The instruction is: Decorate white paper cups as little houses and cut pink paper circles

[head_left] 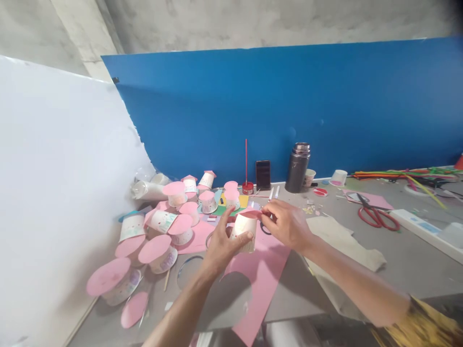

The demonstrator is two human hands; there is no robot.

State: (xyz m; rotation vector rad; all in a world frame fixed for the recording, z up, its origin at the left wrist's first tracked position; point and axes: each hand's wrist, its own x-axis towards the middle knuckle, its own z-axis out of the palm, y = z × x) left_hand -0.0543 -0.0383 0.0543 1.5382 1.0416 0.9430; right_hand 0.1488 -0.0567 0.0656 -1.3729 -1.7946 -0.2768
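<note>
My left hand (227, 241) is wrapped around a white paper cup (246, 231) with small markings, held above the table. On top of the cup lies a pink paper disc (250, 212). My right hand (284, 224) pinches the right edge of that disc between thumb and fingers. Beneath both hands spreads a pink paper sheet (264, 270) with a round piece cut out of it. Behind my right hand's fingers, the dark handle of a pair of scissors (265, 228) partly shows.
Several paper cups with pink discs (157, 253) crowd the left side. Toward the back stand a dark flask (298, 168) and a phone (263, 174). Red-handled scissors (378, 219), a white power strip (427, 233) and coloured pipe cleaners (405, 174) lie at right. A blue panel (282, 106) borders the table.
</note>
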